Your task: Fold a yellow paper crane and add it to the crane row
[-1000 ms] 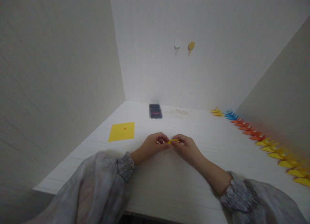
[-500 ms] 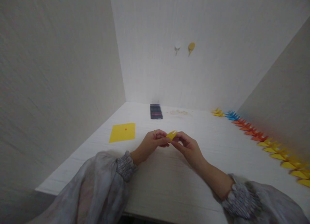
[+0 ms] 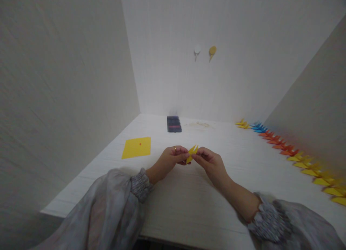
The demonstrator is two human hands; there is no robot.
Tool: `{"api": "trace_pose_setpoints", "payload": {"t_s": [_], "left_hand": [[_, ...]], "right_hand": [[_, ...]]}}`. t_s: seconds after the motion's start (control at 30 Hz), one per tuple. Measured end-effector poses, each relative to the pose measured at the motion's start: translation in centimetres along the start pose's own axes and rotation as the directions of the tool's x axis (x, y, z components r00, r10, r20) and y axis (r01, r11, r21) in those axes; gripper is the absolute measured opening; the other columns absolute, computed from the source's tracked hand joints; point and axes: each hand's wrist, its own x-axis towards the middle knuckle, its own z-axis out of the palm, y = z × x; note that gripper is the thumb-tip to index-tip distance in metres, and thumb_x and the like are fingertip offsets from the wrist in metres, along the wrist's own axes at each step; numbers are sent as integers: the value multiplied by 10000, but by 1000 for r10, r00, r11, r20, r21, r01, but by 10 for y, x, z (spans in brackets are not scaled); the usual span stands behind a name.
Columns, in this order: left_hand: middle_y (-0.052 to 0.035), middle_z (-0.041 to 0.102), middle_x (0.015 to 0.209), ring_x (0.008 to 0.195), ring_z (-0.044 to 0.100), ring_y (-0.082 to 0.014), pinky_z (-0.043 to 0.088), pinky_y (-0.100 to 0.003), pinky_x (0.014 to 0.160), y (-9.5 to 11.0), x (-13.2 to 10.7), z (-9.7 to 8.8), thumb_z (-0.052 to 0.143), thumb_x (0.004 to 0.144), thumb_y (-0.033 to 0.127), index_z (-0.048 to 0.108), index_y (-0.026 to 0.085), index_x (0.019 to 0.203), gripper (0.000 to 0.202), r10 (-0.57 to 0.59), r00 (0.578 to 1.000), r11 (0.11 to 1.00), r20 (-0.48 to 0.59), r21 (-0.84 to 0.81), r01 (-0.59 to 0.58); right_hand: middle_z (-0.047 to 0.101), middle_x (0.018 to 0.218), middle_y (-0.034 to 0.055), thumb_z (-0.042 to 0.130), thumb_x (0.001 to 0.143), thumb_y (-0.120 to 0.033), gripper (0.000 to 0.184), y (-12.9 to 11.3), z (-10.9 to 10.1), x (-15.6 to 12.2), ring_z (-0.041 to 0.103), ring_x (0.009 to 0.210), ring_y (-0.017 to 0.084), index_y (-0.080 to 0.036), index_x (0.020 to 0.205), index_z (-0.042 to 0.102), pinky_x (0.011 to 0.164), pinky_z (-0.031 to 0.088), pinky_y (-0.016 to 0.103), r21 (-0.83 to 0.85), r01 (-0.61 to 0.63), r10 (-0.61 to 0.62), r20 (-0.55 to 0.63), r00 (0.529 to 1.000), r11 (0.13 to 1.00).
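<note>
The left hand (image 3: 173,160) and the right hand (image 3: 212,163) meet just below the middle of the frame, and from my end I see both pinching one small piece of folded yellow paper (image 3: 192,151) between thumb and fingertips. Two pointed flaps of it stick up between the hands; the fingers cover parts of the rest, so I can't make out every fold. A ring (image 3: 175,148) sits on a left finger. The left sleeve (image 3: 113,199) fills much of the lower left and blocks my sight of the white table (image 3: 167,210) beneath it, while the right sleeve (image 3: 300,217) does the same at lower right. Left of the hands I have a flat yellow sheet (image 3: 132,150) with a small red dot (image 3: 140,144), apart from the fingers. Beyond them, near the back wall (image 3: 167,62), lies a dark, pixelated block (image 3: 174,124), with faint brownish marks (image 3: 201,124) to its right. Higher up, a white hook (image 3: 197,49) and a yellow hook (image 3: 212,50) are fixed side by side. Along the right, a row of folded paper figures (image 3: 319,170) runs down beside the right wall (image 3: 324,98), coloured yellow, blue, orange and yellow again, well apart from the right hand.
</note>
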Motion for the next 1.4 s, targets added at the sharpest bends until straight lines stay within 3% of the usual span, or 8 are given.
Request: {"api": "trace_pose_setpoints", "payload": {"t_s": [0.13,0.33,0.53,0.83,1.03,1.2,1.4], "left_hand": [[-23,629,694,626,572,-108,427,-273,644,1,0,2,622,649,343,563,137,863,302,-21,1000,1000,12,-2,21],[-1,571,646,573,474,-76,386,-227,576,5,-1,1,633,629,348,608,125,756,258,135,976,980,-169,167,-107],[18,538,596,504,446,-60,352,-208,509,1,0,1,633,634,336,582,127,751,246,50,999,993,-15,105,-48],[1,575,680,648,502,-92,393,-248,672,3,-1,2,649,627,289,583,128,730,202,115,992,993,-46,-34,-116],[-20,581,752,726,528,-108,399,-274,740,3,-1,2,609,679,297,571,127,761,192,105,994,979,34,-180,-97],[-3,552,682,602,496,-75,396,-228,618,3,-1,2,633,654,329,542,128,753,241,57,998,980,37,-191,-49],[-22,577,765,709,538,-102,401,-260,707,8,-4,5,631,661,317,555,136,801,241,39,992,968,122,-252,-7]], "right_hand": [[568,645,5,567,719,-301,141,-2,-2,0,508,615,127,-175,656,564,608,414,268,-154,31,-37,-33,999,988],[502,558,-18,578,694,-265,152,-5,-2,0,457,542,105,-171,587,524,539,385,235,-206,51,-57,-23,998,977],[498,564,-18,575,704,-261,160,-5,0,-2,457,549,105,-179,587,504,534,390,231,-205,81,-83,3,997,975],[538,667,6,556,740,-270,84,-10,0,-5,493,630,123,-194,703,559,605,420,262,-231,226,-225,30,974,946],[557,793,36,480,796,-240,141,-13,-2,-6,509,718,137,-212,886,585,669,432,287,-191,275,-268,60,962,942],[549,744,23,488,776,-215,96,-15,-2,-7,498,662,126,-206,803,580,617,429,266,-266,332,-321,84,943,905],[547,724,22,471,781,-176,103,-15,-3,-7,507,668,131,-206,774,569,608,430,263,-308,367,-353,102,930,878]]}}
